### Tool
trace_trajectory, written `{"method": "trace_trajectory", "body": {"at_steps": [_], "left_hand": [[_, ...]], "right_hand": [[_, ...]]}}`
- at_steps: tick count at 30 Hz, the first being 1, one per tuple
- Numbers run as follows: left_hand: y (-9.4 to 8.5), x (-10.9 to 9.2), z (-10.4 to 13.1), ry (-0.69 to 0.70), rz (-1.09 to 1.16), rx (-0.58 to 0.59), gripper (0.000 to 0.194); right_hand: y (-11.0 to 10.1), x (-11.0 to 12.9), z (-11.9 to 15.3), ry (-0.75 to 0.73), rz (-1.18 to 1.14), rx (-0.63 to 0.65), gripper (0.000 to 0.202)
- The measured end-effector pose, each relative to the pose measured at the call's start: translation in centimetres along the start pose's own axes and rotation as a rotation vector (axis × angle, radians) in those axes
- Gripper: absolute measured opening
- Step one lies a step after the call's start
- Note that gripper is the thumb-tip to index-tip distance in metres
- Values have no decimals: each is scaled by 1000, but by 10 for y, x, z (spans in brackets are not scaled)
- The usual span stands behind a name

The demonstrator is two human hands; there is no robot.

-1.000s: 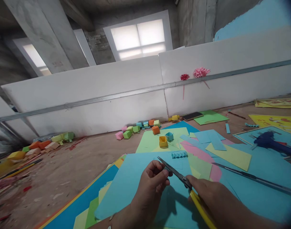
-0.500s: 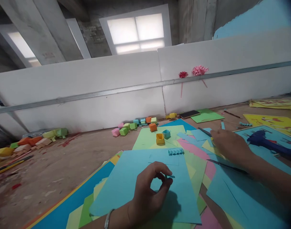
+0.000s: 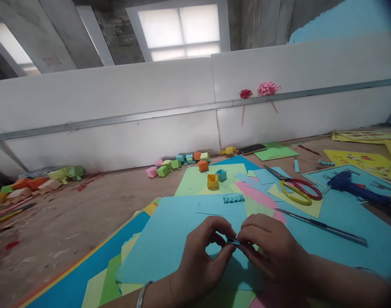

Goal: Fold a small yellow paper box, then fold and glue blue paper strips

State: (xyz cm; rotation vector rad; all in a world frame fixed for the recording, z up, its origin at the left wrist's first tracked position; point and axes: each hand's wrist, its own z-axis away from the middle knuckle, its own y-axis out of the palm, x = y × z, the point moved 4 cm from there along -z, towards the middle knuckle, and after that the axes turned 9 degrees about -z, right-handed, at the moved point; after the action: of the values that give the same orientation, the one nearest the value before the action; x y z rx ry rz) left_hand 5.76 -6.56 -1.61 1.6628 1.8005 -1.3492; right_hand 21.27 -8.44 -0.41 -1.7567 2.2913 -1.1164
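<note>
My left hand (image 3: pixel 208 248) pinches a small folded piece of blue paper (image 3: pixel 233 241) between thumb and forefinger. From the other side, my right hand (image 3: pixel 269 244) grips the same piece, its fingertips meeting those of the left. Much of the piece is hidden by my fingers. Both hands are over a large light blue sheet (image 3: pixel 157 244). A pleated blue paper strip (image 3: pixel 233 198) lies on that sheet beyond them. Scissors (image 3: pixel 294 188) with one yellow and one red handle rest to the right, above a slim craft knife (image 3: pixel 327 229).
Small yellow (image 3: pixel 212 181) and blue (image 3: pixel 220 174) paper boxes stand ahead. Several paper cubes (image 3: pixel 175 164) line the wall, near a phone (image 3: pixel 253 149). A dark blue glue gun (image 3: pixel 352 186) lies at the right. Pencils (image 3: pixel 12 214) lie at the far left.
My right hand has left the scissors on the paper and come across to my left hand, taking hold of the blue paper piece. The view has tilted slightly down.
</note>
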Motion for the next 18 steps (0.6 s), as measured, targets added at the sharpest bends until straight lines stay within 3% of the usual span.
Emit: {"method": "trace_trajectory", "body": {"at_steps": [3,7,12,18], "left_hand": [[4,11,-2,-287,267,54,34],[14,25,1,-593,558,153,44],[17,28,3,-678,615,178,40],[17,28,1,-777,717,157,43]], "right_hand": [[-3,5,0,-81,114,-69,16],[-6,14,-1,-219,296,-44,15],[-4,16,-2,-251,337,11,20],[-2,-2,-1,-11,79,14,20]]}}
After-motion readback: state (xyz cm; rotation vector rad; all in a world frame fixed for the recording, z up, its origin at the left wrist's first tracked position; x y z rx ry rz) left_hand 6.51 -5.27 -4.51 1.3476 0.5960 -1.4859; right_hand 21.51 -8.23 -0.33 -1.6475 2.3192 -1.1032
